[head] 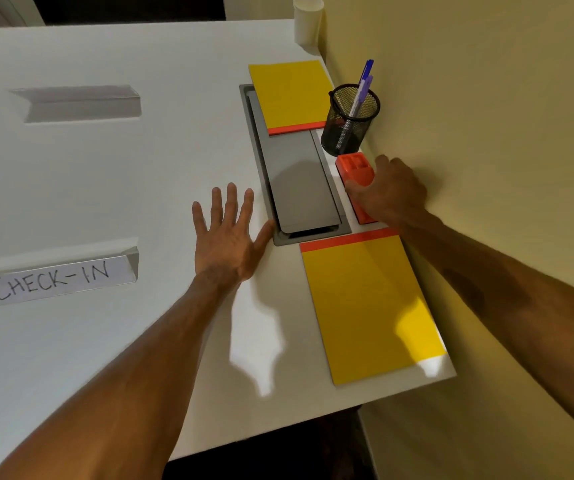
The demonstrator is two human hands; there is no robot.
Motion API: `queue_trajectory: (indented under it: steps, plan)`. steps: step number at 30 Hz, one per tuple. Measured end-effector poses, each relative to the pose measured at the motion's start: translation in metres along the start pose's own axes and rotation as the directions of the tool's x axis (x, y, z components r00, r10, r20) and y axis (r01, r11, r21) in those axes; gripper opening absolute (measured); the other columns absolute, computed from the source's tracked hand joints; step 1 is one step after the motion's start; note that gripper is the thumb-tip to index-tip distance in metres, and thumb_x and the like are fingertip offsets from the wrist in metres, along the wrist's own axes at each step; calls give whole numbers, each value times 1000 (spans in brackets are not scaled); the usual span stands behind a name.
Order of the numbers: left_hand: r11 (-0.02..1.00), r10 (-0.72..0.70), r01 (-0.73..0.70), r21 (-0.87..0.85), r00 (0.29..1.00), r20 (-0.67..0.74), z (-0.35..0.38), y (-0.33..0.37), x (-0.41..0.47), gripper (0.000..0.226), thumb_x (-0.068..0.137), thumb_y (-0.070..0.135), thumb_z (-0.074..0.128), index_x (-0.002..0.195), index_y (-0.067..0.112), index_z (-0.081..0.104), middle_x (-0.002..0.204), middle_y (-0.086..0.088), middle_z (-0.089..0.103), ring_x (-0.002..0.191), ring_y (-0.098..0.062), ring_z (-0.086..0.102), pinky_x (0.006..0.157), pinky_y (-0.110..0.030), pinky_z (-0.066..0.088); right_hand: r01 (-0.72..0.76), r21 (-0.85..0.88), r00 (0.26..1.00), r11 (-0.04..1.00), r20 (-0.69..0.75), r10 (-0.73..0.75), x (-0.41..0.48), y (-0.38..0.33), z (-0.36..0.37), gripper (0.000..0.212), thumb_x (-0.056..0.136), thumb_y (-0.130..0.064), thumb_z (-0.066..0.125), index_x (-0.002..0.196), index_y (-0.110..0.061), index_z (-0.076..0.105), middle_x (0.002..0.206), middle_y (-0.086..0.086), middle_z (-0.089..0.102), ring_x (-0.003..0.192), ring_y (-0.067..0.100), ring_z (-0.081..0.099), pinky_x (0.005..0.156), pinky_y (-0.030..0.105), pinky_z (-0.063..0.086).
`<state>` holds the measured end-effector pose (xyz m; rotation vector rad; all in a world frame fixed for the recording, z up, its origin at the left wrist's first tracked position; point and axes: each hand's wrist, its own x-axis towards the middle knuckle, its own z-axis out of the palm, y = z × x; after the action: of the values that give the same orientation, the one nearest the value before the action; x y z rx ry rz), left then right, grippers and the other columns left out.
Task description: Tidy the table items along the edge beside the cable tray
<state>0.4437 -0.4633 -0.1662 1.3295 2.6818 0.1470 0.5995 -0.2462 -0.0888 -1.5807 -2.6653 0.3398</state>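
A grey cable tray (297, 181) is set into the white table (140, 188) near its right edge. My right hand (387, 192) grips a red plastic holder (354, 169) lying between the tray and the wall; its near end is hidden under my fingers. A black mesh pen cup (349, 121) with blue pens stands just beyond it. One yellow notepad (290, 93) lies at the tray's far end, partly over it, and another yellow notepad (372, 306) lies at the near end. My left hand (228, 233) rests flat, fingers spread, left of the tray.
A yellow wall (486, 168) runs along the table's right edge. A white paper cup (308, 20) stands at the far corner. Two tent signs sit on the left: a blank sign (77, 102) and a "CHECK-IN" sign (53, 278).
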Motion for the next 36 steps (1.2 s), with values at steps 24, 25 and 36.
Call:
queue_trajectory:
  steps: [24,25,36]
  plan:
    - [981,-54,39,-192,996,-71,-227,23,-174,89,83,77,0,156,26,4,163,-1,-9,149,-17,-14,121,-47,-5,497,137,865,857,-162,-475,-200,-43,-118,54,95,-42,55,130,-1,58,129,22,58,119,39,54,94,49,48]
    - [984,-69,56,-171,995,-72,-237,24,-186,91,81,77,-2,156,26,2,163,-1,-9,149,-17,-14,120,-48,-7,486,113,871,866,-135,-472,-211,-47,-128,56,96,-45,53,136,-5,54,136,21,54,126,38,51,101,48,44]
    - [946,-296,271,-177,946,-133,-306,-5,-329,79,90,72,14,155,30,-1,163,-2,-9,149,-21,-15,117,-56,-10,608,162,784,777,29,-620,-321,-99,-204,64,101,-52,37,154,-17,26,162,12,18,148,30,18,117,47,22]
